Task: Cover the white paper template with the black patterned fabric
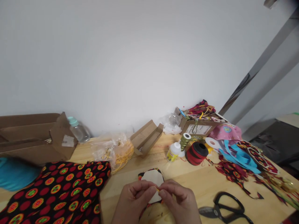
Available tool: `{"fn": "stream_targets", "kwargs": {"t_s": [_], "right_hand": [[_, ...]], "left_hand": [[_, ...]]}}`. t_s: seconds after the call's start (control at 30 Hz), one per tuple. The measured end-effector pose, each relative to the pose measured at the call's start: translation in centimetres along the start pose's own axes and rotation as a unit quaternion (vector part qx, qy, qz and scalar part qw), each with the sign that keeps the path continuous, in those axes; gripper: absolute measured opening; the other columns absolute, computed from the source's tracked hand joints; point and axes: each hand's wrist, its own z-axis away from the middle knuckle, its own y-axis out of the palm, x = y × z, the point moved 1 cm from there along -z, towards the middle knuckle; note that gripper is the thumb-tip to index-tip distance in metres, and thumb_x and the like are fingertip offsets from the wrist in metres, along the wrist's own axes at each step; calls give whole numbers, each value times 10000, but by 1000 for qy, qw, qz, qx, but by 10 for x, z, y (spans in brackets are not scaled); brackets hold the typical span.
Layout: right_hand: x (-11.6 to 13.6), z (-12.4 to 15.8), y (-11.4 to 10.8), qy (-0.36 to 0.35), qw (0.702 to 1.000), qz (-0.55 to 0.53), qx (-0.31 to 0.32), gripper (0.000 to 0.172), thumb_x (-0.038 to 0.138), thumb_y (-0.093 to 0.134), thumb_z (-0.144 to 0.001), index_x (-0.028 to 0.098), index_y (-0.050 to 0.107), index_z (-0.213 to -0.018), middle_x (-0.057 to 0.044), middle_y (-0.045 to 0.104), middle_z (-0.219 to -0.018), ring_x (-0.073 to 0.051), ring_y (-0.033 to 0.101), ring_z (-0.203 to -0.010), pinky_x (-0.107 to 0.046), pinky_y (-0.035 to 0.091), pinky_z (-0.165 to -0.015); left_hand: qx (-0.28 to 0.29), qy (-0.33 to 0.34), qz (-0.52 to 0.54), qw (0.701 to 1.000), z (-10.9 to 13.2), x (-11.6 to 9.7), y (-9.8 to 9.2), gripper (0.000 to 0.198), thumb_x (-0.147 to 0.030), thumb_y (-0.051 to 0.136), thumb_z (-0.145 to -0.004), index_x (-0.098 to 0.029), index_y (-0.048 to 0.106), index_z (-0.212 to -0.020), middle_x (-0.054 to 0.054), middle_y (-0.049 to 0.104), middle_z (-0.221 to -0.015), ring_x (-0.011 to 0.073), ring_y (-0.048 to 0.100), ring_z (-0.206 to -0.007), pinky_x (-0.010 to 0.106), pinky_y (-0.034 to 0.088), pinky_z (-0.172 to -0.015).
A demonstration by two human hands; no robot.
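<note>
My left hand [137, 199] and my right hand [177, 199] meet at the fingertips near the front edge, both closed in a pinch. A short bit of yellow cord [158, 190] shows between them; most of it is hidden by the fingers. Under and just beyond the hands lies a white card piece [153, 176] on a patch of black patterned fabric [140, 176]. Black-handled scissors [216, 211] rest on the table to the right of my right hand. Left of my left hand spreads a large black cloth with red and orange round motifs [70, 189].
A clear bag with yellow cord [122, 155], a small open cardboard box [147, 138], a glue bottle [173, 152], a green thread spool [185, 141] and a red cord spool [196, 154] stand behind. Blue ribbon [240, 160] and fabric scraps lie right; a large carton [30, 133] left.
</note>
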Motion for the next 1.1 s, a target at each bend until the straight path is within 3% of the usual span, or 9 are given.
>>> {"fn": "stream_targets", "kwargs": {"t_s": [0.13, 0.23, 0.33, 0.87, 0.93, 1.03, 1.1], "right_hand": [[8, -3, -7, -135, 981, 140, 27, 124, 147, 683, -660, 222, 687, -759, -1, 654, -665, -126, 559, -563, -212, 468, -523], [13, -5, -9, -235, 944, 231, 29, 140, 132, 679, -682, 206, 671, -801, -12, 660, -674, -149, 591, -617, -246, 479, -549], [15, -6, -9, -280, 925, 255, 16, 108, 143, 672, -701, 198, 665, -793, -11, 656, -652, -150, 582, -586, -270, 459, -527], [24, -5, -10, -381, 858, 343, 5, 78, 117, 612, -744, 176, 644, -784, -1, 666, -629, -136, 534, -527, -285, 353, -504], [21, -4, -10, -372, 863, 343, 4, 87, 112, 625, -731, 179, 636, -785, -1, 665, -640, -138, 543, -540, -287, 366, -508], [12, -2, -10, -319, 897, 305, -5, 127, 90, 644, -711, 193, 621, -783, 2, 658, -655, -135, 568, -579, -273, 415, -528], [6, -1, -8, -291, 917, 271, -5, 149, 70, 637, -711, 197, 616, -786, 5, 652, -653, -127, 579, -592, -254, 448, -537]], "left_hand": [[12, -55, 30, 998, -4, 7, -1, 407, -543, 703, -531, -141, 670, -582, -95, 318, -336, 36, 218, -328, 183, 163, -347], [26, -75, 50, 996, -6, 9, -1, 435, -557, 716, -490, -136, 653, -577, -103, 308, -326, 29, 194, -310, 193, 117, -341], [32, -73, 44, 996, -6, 9, -1, 437, -558, 705, -513, -130, 656, -589, -97, 321, -335, 30, 207, -316, 199, 115, -353], [2, -94, 41, 995, -3, -2, 1, 442, -539, 759, -399, -122, 664, -513, -79, 374, -351, 19, 240, -328, 184, 112, -357], [11, -89, 62, 994, -4, 1, 0, 431, -539, 755, -421, -131, 681, -537, -86, 364, -338, 12, 226, -316, 176, 105, -348], [31, -77, 119, 989, -3, 9, 1, 407, -510, 765, -447, -168, 721, -663, -101, 353, -327, 10, 215, -304, 158, 132, -335], [12, -60, 150, 987, -1, 13, 3, 381, -447, 798, -433, -188, 729, -703, -70, 460, -385, 28, 341, -354, 142, 245, -369]]}}
